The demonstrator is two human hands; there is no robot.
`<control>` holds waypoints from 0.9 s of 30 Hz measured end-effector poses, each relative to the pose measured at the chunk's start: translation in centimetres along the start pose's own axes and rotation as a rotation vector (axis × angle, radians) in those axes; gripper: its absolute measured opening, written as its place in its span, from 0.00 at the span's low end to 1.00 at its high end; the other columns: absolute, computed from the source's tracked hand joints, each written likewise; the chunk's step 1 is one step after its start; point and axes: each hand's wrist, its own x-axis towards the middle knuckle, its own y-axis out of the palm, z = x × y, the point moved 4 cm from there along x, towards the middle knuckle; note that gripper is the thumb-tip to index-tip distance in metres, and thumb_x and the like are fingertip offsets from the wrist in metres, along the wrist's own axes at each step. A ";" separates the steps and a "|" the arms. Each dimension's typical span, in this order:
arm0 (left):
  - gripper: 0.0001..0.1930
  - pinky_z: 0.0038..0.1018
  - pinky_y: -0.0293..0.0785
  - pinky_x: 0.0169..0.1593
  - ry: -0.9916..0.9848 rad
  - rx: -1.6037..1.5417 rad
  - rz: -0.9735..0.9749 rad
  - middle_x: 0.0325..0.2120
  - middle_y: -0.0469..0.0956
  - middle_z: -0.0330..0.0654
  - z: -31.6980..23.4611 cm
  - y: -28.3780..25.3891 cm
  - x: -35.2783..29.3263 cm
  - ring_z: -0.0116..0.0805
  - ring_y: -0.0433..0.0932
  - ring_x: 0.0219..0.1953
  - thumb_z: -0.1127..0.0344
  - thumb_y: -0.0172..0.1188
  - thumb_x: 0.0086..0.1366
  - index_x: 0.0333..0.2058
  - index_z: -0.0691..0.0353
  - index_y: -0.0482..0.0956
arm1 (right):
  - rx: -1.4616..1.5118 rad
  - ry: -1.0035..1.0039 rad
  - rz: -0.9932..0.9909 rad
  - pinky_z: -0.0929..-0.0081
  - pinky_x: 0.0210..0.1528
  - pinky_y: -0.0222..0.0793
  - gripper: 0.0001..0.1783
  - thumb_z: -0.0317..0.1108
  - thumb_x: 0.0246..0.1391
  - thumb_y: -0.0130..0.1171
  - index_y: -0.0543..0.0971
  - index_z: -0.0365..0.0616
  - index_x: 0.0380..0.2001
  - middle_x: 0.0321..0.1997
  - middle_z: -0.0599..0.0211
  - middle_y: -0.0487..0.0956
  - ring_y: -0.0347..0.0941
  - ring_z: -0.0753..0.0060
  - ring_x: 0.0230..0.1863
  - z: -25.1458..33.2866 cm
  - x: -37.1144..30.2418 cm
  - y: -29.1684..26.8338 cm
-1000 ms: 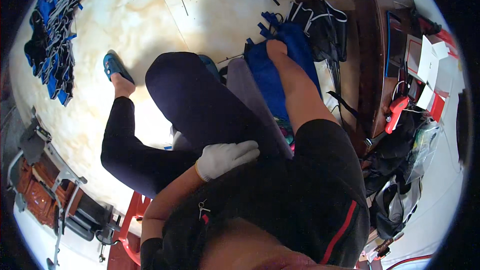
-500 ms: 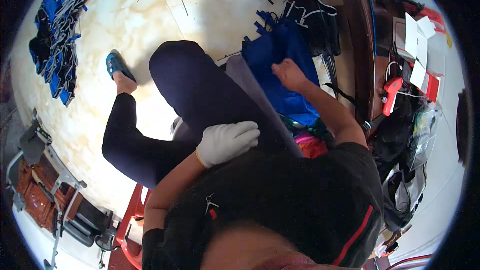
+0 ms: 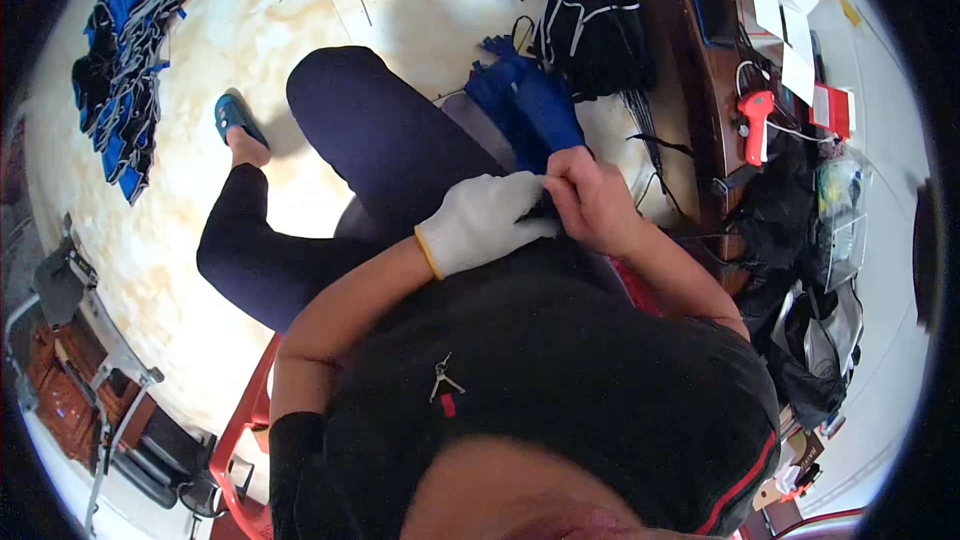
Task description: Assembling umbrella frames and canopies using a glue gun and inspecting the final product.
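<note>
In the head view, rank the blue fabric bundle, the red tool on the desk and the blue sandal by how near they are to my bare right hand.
From the right hand:
1. Blue fabric bundle, just above it, touching.
2. Red tool, to its right on the desk.
3. Blue sandal, far left on the floor.

My hands meet over my lap, hemmed in by my raised knee [image 3: 350,110] on the left and the blue fabric pieces [image 3: 525,105] just ahead. To my right the wooden table [image 3: 690,60] and black bags [image 3: 800,340] crowd close. Open marble floor [image 3: 200,40] lies ahead-left.
</note>
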 end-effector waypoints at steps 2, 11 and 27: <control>0.15 0.35 0.74 0.29 0.031 0.068 0.119 0.33 0.78 0.39 -0.2 1.1 -1.1 0.44 0.78 0.26 0.60 0.61 0.53 0.40 0.55 0.76 | -0.043 -0.061 0.033 0.57 0.25 0.66 0.13 0.36 0.53 0.58 0.67 0.44 0.36 0.23 0.53 0.74 0.73 0.46 0.25 1.6 -0.1 -0.7; 0.14 0.33 0.70 0.28 0.222 0.326 -0.682 0.25 0.76 0.40 -3.0 -7.7 -11.2 0.39 0.75 0.24 0.62 0.53 0.57 0.39 0.57 0.80 | -0.554 -0.197 0.820 0.63 0.43 0.62 0.22 0.54 0.42 0.63 0.79 0.44 0.24 0.28 0.60 0.76 0.71 0.54 0.35 -3.1 -1.8 -3.0; 0.17 0.21 0.70 0.34 -0.324 -0.867 -1.340 0.36 0.75 0.46 14.8 -8.6 -23.4 0.26 0.72 0.30 0.65 0.48 0.66 0.49 0.70 0.68 | 0.106 0.089 -0.074 0.71 0.36 0.68 0.08 0.22 0.51 0.50 0.73 0.41 0.37 0.33 0.61 0.77 0.74 0.60 0.33 2.4 -6.9 -4.6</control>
